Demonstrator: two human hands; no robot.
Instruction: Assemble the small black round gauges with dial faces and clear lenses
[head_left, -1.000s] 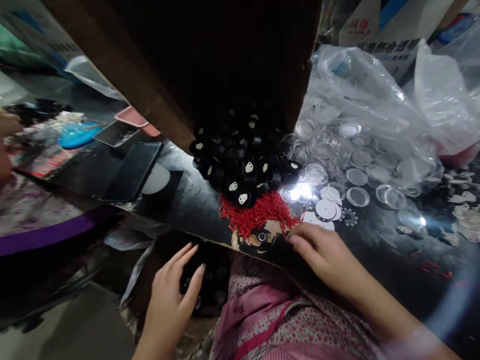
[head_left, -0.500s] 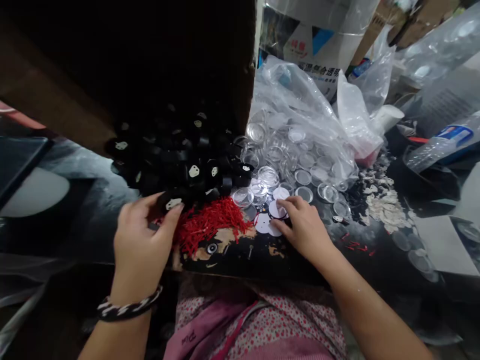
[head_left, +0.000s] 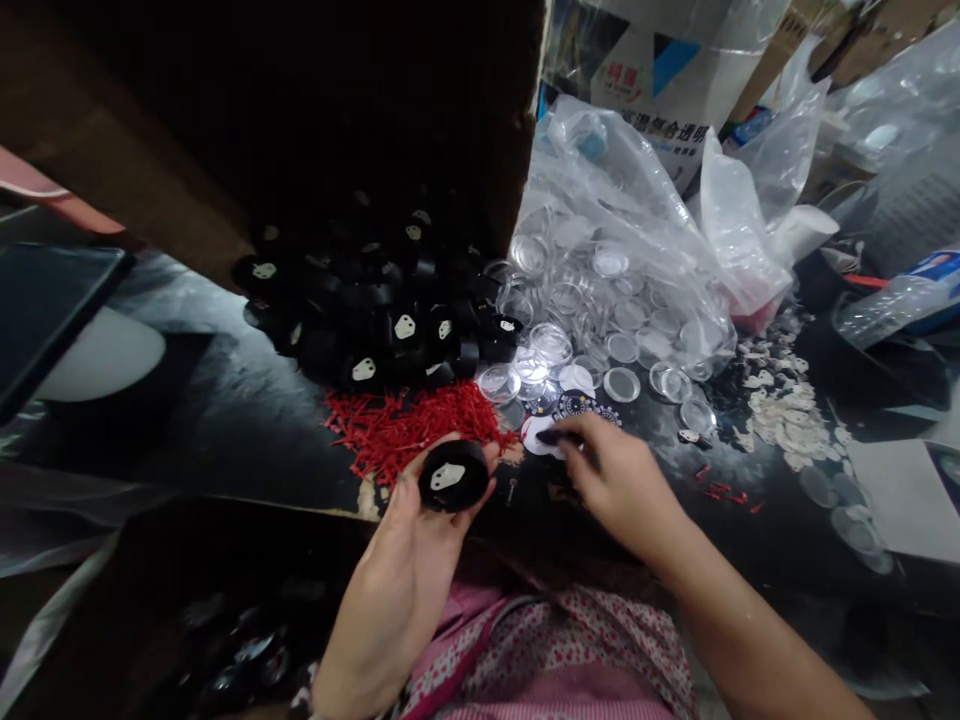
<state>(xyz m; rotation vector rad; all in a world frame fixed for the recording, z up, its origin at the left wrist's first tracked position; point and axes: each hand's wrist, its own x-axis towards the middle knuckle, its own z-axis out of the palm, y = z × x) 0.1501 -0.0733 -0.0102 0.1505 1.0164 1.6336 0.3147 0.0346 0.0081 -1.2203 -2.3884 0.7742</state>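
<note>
My left hand (head_left: 420,540) is closed around a black round case (head_left: 454,478), palm up, with a small white part showing in the case's middle. Over the table to its right, my right hand (head_left: 626,475) pinches something small and dark at its fingertips; its kind is not clear. Just under those fingertips lie white paper discs (head_left: 535,436). Dark printed dials (head_left: 577,403) show behind the fingers. A heap of red slivers (head_left: 420,430) spreads behind my left hand. Many more black cases (head_left: 405,328) with white parts are piled beyond it.
A large cardboard box (head_left: 150,180) opens over the case pile. Clear round lids (head_left: 622,347) spill from a plastic bag (head_left: 622,150). Small white parts (head_left: 787,420) and a white box (head_left: 907,490) lie at the right. A dark flat panel (head_left: 60,310) stands left.
My left hand has moved right and toward me, bringing a black case from the pile. My right hand has shifted slightly back from the white discs, with dark printed dials now visible.
</note>
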